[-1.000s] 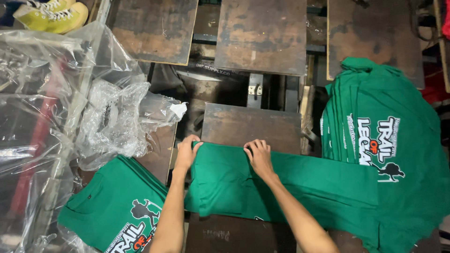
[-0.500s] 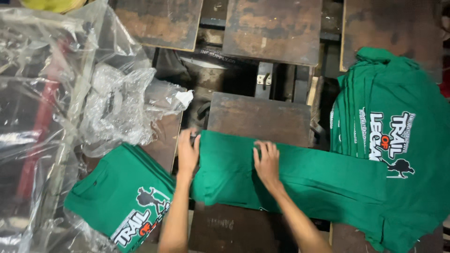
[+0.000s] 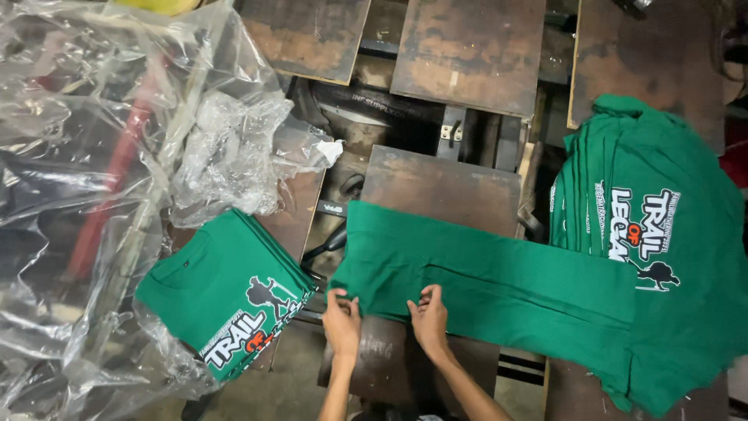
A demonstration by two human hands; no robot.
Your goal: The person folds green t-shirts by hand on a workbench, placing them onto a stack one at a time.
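On the dark wooden board at the middle of the table, you have a green shirt folded into a long band, running from the board's left side out to the right until it meets the spread pile of printed shirts. Both your hands sit at the band's near edge, over the board's front. Your left hand has its fingers pinched on the hem close to the band's left end; your right hand has its fingers pinched on the same hem just beside it, where a fold line crosses the cloth.

To do this fold well, I judge you should keep both pinches level and take up the same depth of cloth, so the hem lifts as one straight line rather than sagging between the hands. Keep the band square to the board's edges; the board gives you a ready guide. Smooth the crease that runs along the band toward the right before you press anything flat, since a wrinkle trapped there would show.

Left of the board lies a neat stack of folded shirts, print up, resting on crumpled clear plastic wrap. Beyond the board, more worn boards fan out around a metal hub.
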